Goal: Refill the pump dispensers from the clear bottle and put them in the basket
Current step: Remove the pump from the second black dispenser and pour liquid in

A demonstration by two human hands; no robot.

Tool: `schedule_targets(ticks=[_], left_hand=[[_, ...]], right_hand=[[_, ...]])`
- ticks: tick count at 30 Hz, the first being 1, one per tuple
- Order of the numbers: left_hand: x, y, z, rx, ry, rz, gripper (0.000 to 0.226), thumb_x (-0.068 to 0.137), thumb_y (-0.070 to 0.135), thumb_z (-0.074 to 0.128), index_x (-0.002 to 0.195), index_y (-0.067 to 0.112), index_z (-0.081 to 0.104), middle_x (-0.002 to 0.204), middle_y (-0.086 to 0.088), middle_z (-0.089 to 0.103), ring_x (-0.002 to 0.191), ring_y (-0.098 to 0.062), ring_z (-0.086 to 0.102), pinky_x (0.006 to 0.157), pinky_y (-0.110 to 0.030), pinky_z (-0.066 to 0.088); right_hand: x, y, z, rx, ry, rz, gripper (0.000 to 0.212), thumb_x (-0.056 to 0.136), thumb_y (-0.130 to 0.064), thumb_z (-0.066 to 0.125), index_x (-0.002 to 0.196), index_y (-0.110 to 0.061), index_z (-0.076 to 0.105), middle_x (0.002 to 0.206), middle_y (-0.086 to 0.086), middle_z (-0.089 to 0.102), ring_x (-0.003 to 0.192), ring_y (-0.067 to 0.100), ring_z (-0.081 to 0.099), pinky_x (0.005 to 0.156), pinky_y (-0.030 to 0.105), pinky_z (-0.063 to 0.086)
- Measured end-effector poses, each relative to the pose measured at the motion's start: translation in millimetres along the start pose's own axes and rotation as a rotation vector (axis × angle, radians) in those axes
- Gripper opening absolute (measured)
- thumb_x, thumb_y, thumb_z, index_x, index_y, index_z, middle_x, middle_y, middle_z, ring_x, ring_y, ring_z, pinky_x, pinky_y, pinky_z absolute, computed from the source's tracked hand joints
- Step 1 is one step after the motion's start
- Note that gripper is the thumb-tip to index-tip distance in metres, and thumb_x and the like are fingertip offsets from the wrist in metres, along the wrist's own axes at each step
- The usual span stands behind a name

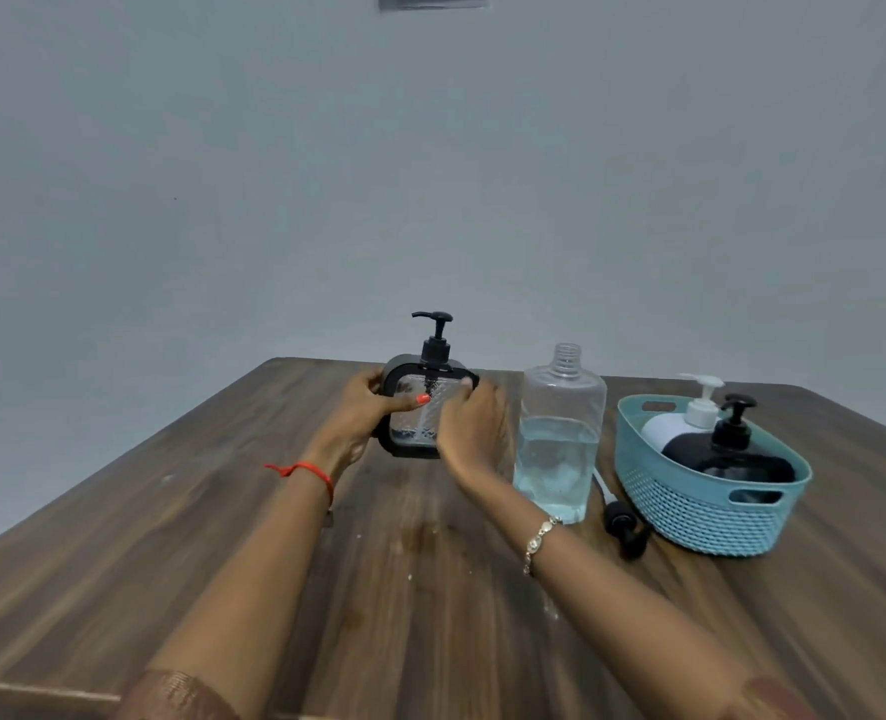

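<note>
Sq dispenser [415, 410]: clear body, black frame, black pump fitted on top, spout pointing to 9 o'clock. Far-centre of table, held between both hands. Only a little liquid shows at the bottom. Can't tell if the base touches the wood.
L hand [358, 414]: at 9 o'clock of the sq dispenser, fingers curled round its left edge, thumb w/ orange-red nail laid across the front face.
R hand [471, 424]: at 3 o'clock of the sq dispenser, fingers wrapped on its right edge, thumb tip up at the top right corner. Grips it.
Clear bottle [560, 439]: upright, no cap, approx half full of pale blue liquid. Just beside R hand at its 3 o'clock.
Loose pump [621, 523]: black head w/ tube, lying flat on the wood betw. bottle and basket, at the bottle's 5 o'clock.
Basket [690, 517]: teal, woven-look, at 3 o'clock of the bottle, near it but apart.
White dispenser [665, 427]: inside basket, far end, white pump.
Black dispenser [726, 457]: inside basket, in front of the white one, touching it, black pump.
Table [170, 537]: dark wood grain, a few wet spots near centre.
Wrists: red thread [309, 473] on L, bracelet [539, 537] on R.
Wall [430, 174]: plain grey-blue at 12 o'clock.
</note>
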State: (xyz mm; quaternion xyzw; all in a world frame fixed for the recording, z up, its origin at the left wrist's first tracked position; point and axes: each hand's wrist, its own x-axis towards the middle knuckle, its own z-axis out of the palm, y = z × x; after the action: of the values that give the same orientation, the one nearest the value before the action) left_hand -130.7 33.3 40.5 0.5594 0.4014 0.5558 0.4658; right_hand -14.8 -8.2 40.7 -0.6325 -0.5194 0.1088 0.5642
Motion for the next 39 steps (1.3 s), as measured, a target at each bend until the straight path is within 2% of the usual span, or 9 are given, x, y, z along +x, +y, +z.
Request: schedule_targets(ticks=[5,10,14,17,27,30,34,36,39], left_hand=[[-33.9,4.6,8.8,0.009,-0.021,-0.003,0.041,0.07,-0.012,0.071,0.106,0.001,0.058,0.088,-0.004,0.066,0.074,-0.013,0.065,0.052,-0.018,0.052],[-48.1,8.5,12.9,-0.006,-0.065,0.016,0.047,0.067,-0.012,0.073,0.109,0.004,0.059,0.091,-0.004,0.067,0.08,-0.016,0.066,0.058,-0.023,0.054],[-55.8,7.8,15.5,0.015,-0.11,0.011,0.041,0.067,-0.01,0.074,0.096,0.015,0.063,0.085,0.0,0.068,0.079,-0.015,0.066,0.058,-0.026,0.052],[-58.3,3.9,16.0,0.001,-0.173,-0.005,0.045,0.059,-0.005,0.079,0.098,0.011,0.064,0.087,-0.003,0.068,0.078,-0.017,0.066,0.064,-0.029,0.054],[-57.5,4.5,18.1,-0.067,-0.238,-0.01,0.043,0.056,0.003,0.074,0.098,0.012,0.068,0.085,-0.001,0.073,0.079,-0.017,0.068,0.071,-0.031,0.056],[-56.5,5.5,19.2,-0.054,-0.186,-0.013,0.055,0.052,0.006,0.078,0.105,0.006,0.066,0.091,-0.006,0.07,0.082,-0.021,0.066,0.071,-0.034,0.056],[-57.5,5.6,23.3,-0.032,-0.113,-0.019,0.083,0.037,0.019,0.086,0.114,0.001,0.062,0.102,-0.007,0.066,0.09,-0.022,0.065,0.069,-0.035,0.056],[-59.2,7.0,24.8,-0.026,-0.107,-0.013,0.083,0.037,0.019,0.087,0.113,0.001,0.062,0.101,-0.007,0.066,0.089,-0.022,0.064,0.067,-0.034,0.055],[-61.4,9.9,23.6,-0.034,-0.121,-0.021,0.073,0.045,0.008,0.087,0.113,0.001,0.062,0.098,-0.007,0.067,0.087,-0.022,0.065,0.065,-0.033,0.055]], right_hand=[[0.2,-14.9,-35.8,-0.051,-0.162,-0.154,0.042,0.089,-0.045,0.05,0.11,-0.01,0.059,0.119,0.006,0.053,0.117,0.025,0.04,0.098,0.041,0.033],[5.3,-18.8,-59.8,0.146,-0.247,-0.198,0.034,0.074,-0.034,0.074,0.073,0.0,0.069,0.076,0.015,0.069,0.074,0.022,0.06,0.07,0.042,0.047],[10.3,-21.2,-83.8,0.178,-0.391,-0.257,0.023,0.074,-0.02,0.077,0.075,0.002,0.068,0.062,0.002,0.062,0.054,0.008,0.053,0.055,0.012,0.04],[15.0,-18.6,-92.1,0.202,-0.496,-0.28,0.016,0.074,-0.019,0.077,0.082,-0.007,0.07,0.065,-0.004,0.059,0.052,-0.001,0.052,0.052,0.009,0.038],[41.7,-7.6,-110.1,0.566,-0.935,-0.182,0.034,0.087,0.01,0.049,0.119,0.003,0.054,0.108,0.015,0.064,0.1,0.021,0.063,0.095,0.029,0.05],[38.9,-8.7,-108.0,0.581,-0.867,-0.158,0.031,0.084,0.006,0.057,0.112,-0.007,0.058,0.102,0.012,0.064,0.092,0.016,0.063,0.087,0.025,0.052],[30.8,-10.4,-103.2,0.169,-0.538,-0.292,0.027,0.068,-0.026,0.082,0.084,-0.019,0.061,0.074,-0.003,0.056,0.065,0.006,0.052,0.066,0.021,0.042],[29.6,-11.0,-101.9,0.186,-0.512,-0.286,0.024,0.067,-0.024,0.082,0.078,-0.02,0.061,0.064,-0.004,0.052,0.06,0.007,0.051,0.065,0.022,0.042],[34.7,-14.0,-106.3,0.361,-0.603,-0.174,0.031,0.075,-0.001,0.072,0.104,-0.003,0.063,0.076,0.001,0.06,0.071,0.01,0.06,0.067,0.016,0.049]])
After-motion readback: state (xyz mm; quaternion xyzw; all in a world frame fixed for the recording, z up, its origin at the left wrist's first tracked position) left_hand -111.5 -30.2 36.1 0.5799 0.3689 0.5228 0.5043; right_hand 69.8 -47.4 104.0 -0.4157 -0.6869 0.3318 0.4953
